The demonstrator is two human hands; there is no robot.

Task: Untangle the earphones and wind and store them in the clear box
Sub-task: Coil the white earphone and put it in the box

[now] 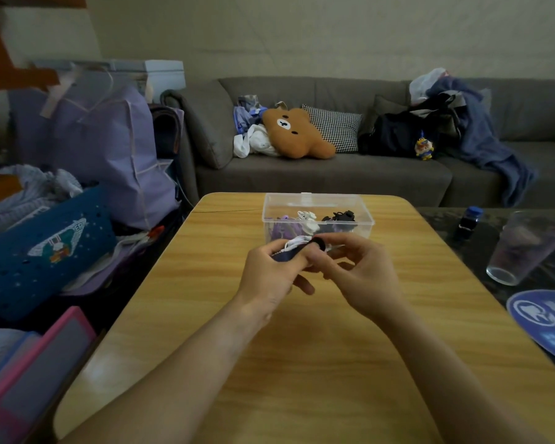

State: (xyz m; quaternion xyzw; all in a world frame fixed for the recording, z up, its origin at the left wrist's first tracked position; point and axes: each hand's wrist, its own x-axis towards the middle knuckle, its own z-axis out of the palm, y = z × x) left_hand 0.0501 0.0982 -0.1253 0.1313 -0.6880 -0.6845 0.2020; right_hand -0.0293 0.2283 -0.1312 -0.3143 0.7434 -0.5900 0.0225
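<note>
White earphones (297, 241), wound with a dark strap, sit pinched between left hand (269, 270) and right hand (356, 274) just before the clear box (318, 216); fastening looks underway, then placing inside.

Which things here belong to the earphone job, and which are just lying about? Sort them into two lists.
Job:
white earphones and dark strap, held in the left hand and right hand
clear box, with purple, white and black bundles inside

Lying about:
glass
small bottle
blue fan
bear cushion
purple bag
</note>
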